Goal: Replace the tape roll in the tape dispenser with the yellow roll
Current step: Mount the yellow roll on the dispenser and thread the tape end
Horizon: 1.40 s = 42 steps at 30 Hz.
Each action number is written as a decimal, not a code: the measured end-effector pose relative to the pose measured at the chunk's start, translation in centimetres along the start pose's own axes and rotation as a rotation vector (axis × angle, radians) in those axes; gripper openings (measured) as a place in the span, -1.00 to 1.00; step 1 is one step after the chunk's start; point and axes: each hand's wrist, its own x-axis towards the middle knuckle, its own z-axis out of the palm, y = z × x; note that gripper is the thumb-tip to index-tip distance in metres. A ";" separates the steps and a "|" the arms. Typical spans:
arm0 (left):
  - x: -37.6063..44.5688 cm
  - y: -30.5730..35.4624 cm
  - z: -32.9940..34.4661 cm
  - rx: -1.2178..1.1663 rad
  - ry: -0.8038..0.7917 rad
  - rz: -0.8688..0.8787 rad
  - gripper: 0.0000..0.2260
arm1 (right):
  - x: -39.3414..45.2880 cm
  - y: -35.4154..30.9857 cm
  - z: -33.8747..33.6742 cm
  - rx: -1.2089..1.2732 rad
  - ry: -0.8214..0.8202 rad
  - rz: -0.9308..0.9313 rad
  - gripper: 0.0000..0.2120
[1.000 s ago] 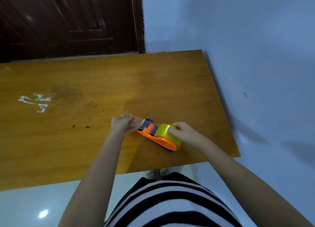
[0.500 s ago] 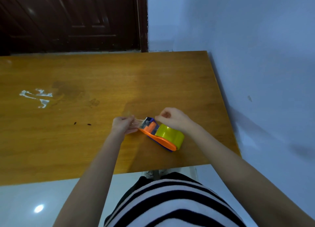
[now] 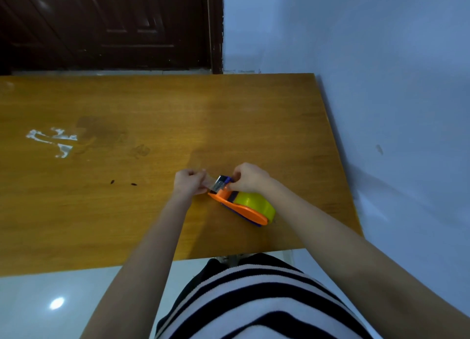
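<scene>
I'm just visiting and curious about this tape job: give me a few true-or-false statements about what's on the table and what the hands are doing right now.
1. The yellow tape roll sits in the orange plastic tape dispenser. True.
2. The dispenser is lifted clear above the brown wooden table. False: it rests on the table.
3. The left hand pinches a clear strip of tape at the dispenser's cutter end. True.
4. The right hand lies flat on the table, away from the dispenser. False: its fingers grip the dispenser's front end.
5. White smears mark the table's left part. True.
6. The dispenser is at the table's far edge, by the door. False: it is near the person's edge.
</scene>
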 end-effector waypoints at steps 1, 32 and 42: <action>0.1 0.0 0.1 0.010 -0.004 0.005 -0.79 | 0.1 0.1 0.0 0.002 -0.003 -0.005 -0.63; -0.5 -0.1 -0.3 -0.445 -0.160 -0.110 -0.91 | -0.2 1.2 1.0 -0.011 0.027 -0.105 -0.33; 0.5 0.3 0.0 -0.333 -0.088 -0.176 -0.87 | -0.5 1.3 1.1 -0.022 0.046 -0.120 -0.39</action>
